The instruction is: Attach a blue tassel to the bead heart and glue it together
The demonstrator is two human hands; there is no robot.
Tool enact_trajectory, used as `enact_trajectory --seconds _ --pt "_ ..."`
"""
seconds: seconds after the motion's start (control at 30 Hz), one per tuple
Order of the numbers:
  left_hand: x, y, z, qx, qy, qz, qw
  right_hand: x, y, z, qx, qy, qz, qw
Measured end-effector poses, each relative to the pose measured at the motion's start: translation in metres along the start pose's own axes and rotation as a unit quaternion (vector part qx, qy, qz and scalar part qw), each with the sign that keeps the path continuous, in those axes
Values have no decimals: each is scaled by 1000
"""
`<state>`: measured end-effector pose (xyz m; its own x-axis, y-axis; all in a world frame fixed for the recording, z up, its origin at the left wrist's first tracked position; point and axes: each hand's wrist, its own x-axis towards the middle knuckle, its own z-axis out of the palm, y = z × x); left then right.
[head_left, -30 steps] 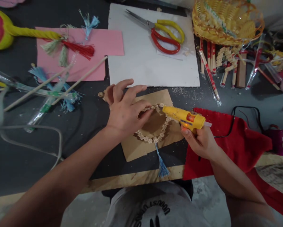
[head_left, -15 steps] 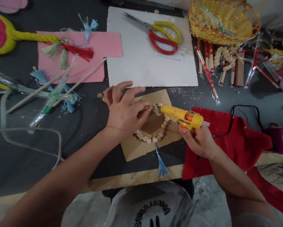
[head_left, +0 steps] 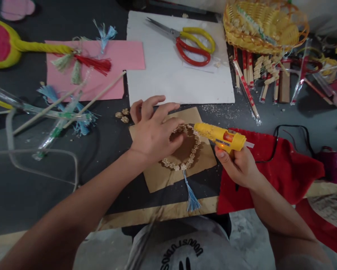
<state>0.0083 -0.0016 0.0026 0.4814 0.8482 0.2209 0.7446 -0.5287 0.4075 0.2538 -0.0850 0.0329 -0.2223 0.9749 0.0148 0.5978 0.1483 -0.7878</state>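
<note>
A ring of small pale beaded flowers (head_left: 195, 152) lies on a piece of brown cardboard (head_left: 157, 180), with a blue tassel (head_left: 193, 200) hanging from its near side. My left hand (head_left: 154, 129) hovers over the ring's left part, fingers spread. Its thumb and index finger are apart at the upper left of the ring, part of which the hand hides. My right hand (head_left: 237, 165) is closed round a yellow glue gun (head_left: 219, 135). The nozzle points left at the ring's upper edge. A clear glue stick pokes out of the gun's back.
Scissors (head_left: 182, 41) lie on a white board (head_left: 157, 82) behind. A few loose beaded flowers (head_left: 122, 115) sit left of my left hand. Tassels and sticks cover a pink sheet (head_left: 131, 56). A wicker basket (head_left: 264, 47) stands back right; red cloth (head_left: 286, 165) lies right.
The left thumb and index finger have parted from their pinch at the ring, and the hand has shifted slightly right. The glue gun has moved a little right.
</note>
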Motion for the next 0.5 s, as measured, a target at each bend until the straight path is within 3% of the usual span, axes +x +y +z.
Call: enact_trajectory --seconds 0.5 --pt "2 2 7 -5 -1 -39 999 -3 5 3 -10 -23 11 1000"
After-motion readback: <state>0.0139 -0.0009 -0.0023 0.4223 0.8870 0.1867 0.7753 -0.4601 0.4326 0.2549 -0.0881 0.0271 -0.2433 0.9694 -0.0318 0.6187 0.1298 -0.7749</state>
